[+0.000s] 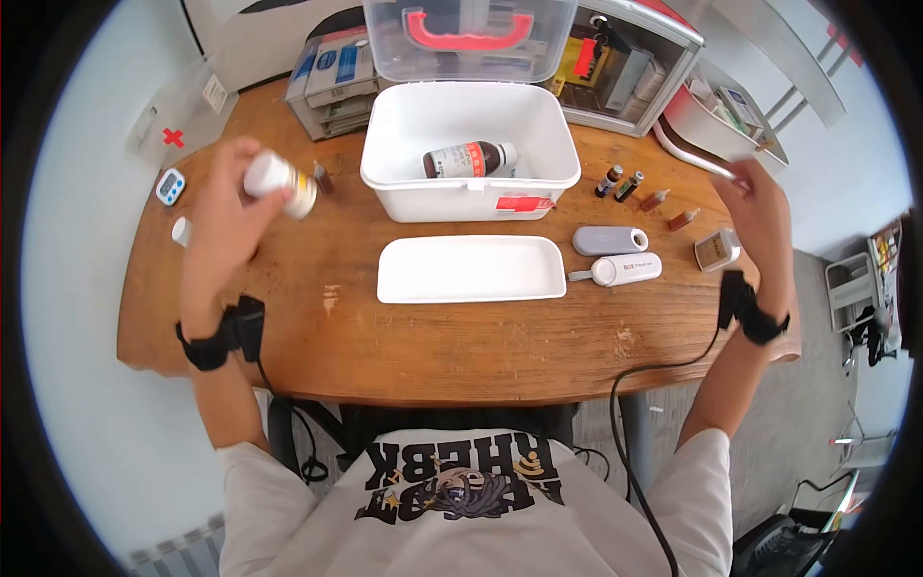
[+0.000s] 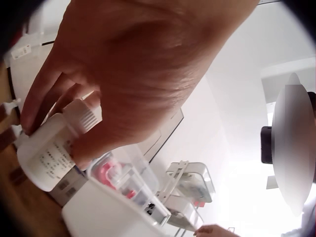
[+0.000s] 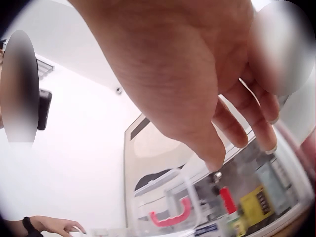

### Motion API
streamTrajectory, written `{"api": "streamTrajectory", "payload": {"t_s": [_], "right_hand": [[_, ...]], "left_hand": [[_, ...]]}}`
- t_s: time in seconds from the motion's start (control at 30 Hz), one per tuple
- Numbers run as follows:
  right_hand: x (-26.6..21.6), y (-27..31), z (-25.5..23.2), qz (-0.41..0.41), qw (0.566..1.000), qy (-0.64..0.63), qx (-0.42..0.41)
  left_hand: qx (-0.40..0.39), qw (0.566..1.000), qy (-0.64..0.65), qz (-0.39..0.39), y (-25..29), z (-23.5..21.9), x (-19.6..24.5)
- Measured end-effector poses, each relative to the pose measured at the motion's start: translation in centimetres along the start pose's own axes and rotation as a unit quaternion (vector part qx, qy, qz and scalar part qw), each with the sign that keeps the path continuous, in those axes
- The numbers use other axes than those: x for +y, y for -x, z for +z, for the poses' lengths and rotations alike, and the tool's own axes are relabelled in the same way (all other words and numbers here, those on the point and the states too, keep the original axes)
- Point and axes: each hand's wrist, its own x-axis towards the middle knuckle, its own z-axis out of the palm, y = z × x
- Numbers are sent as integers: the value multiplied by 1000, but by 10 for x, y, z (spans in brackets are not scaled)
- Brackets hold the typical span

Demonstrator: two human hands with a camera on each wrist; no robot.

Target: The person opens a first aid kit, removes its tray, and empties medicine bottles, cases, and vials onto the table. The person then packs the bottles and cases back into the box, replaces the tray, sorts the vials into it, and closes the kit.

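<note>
My left hand [image 1: 227, 216] grips a white bottle [image 1: 281, 183] above the left of the table; in the left wrist view the bottle [image 2: 48, 153], with a ribbed cap and printed label, sits between thumb and fingers. My right hand [image 1: 760, 213] is raised over the table's right side, above a small labelled jar [image 1: 717, 250]; in the right wrist view its fingers [image 3: 232, 126] hang relaxed and hold nothing. Between the hands stands a white box [image 1: 471, 199] with its clear lid [image 1: 471, 58] raised and a brown bottle [image 1: 457, 161] lying inside.
A white tray [image 1: 471, 269] lies before the box. Right of it are a grey case [image 1: 610, 240], a white device [image 1: 627, 269] and several small vials [image 1: 609, 181]. A timer [image 1: 170, 187] and a white cap [image 1: 182, 231] are at the left. Behind stands a glass-fronted cabinet [image 1: 625, 72].
</note>
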Motion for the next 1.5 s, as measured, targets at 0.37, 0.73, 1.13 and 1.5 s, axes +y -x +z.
{"api": "streamTrajectory", "payload": {"t_s": [0.37, 0.73, 1.13, 1.5], "right_hand": [[80, 54, -3, 117, 991, 54, -29], [63, 55, -5, 138, 989, 13, -53], [70, 56, 5, 76, 996, -24, -50], [106, 35, -1, 74, 985, -129, 91]], "left_hand": [[-207, 954, -145, 160, -105, 61, 106], [-467, 793, -367, 140, -158, 149, 91], [-605, 681, -408, -65, -142, 147, 115], [-198, 946, -217, 137, -89, 28, 106]]}}
